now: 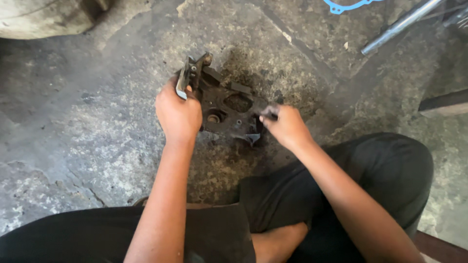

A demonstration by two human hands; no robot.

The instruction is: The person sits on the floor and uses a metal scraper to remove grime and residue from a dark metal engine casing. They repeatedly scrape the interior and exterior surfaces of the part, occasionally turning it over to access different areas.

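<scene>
The left hand grasps the left edge of the dark greasy metal cover, while the right hand pinches its right edge between fingertips.

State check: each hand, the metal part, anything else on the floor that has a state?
Left hand: gripping the cover's upper-left end.
Right hand: fingers pinching the cover's right edge.
Dark metal engine cover: greasy, held tilted over the concrete floor.
Metal tube: lying on the floor, untouched.
Blue gasket: lying flat, partly out of frame.
</scene>
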